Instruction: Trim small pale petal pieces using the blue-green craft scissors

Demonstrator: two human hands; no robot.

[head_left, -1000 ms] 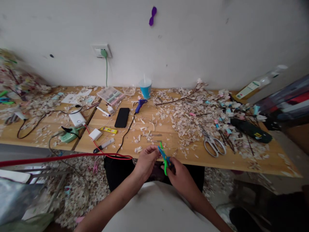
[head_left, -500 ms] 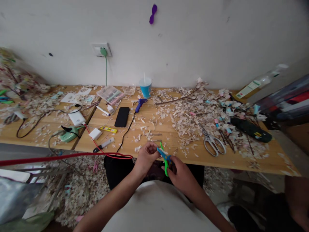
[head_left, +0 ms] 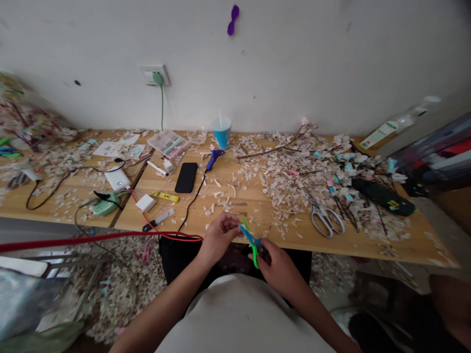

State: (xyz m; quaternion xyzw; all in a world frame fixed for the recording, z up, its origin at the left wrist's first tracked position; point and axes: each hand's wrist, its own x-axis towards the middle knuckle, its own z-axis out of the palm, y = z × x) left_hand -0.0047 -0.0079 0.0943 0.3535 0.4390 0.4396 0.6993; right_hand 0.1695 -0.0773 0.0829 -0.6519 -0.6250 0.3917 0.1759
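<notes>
Head view: we hold a pair of small green-and-blue scissors [head_left: 252, 242] in our right hand [head_left: 276, 267], low in the frame just right of centre, over the near edge of the table [head_left: 257, 215]. Our right fingers are curled closed through the handles. The long axis of the scissors runs from the green handle at lower right up to the blade tips at upper left, so the tips point straight at our left hand [head_left: 218, 238]. The left fingers [head_left: 232, 226] are pinched together just beside those tips; they appear to grip a small pale scrap, but it is too small for us to confirm. The two hands are close, with the left hand to the left of and slightly above the right.

The table is pale wood and is littered with pale paper shavings [head_left: 294, 181], densest right of centre. Grey metal scissors [head_left: 326, 218] lie to the right of our hands, well apart. A black phone [head_left: 186, 177] and a blue glue gun [head_left: 213, 158] lie above and to the left, and a blue cup [head_left: 222, 132] stands near the wall. A red cable [head_left: 91, 239] crosses the left of the frame. A green plug sits in the wall socket [head_left: 154, 75]. Shavings also cover the floor [head_left: 121, 289] at lower left.
</notes>
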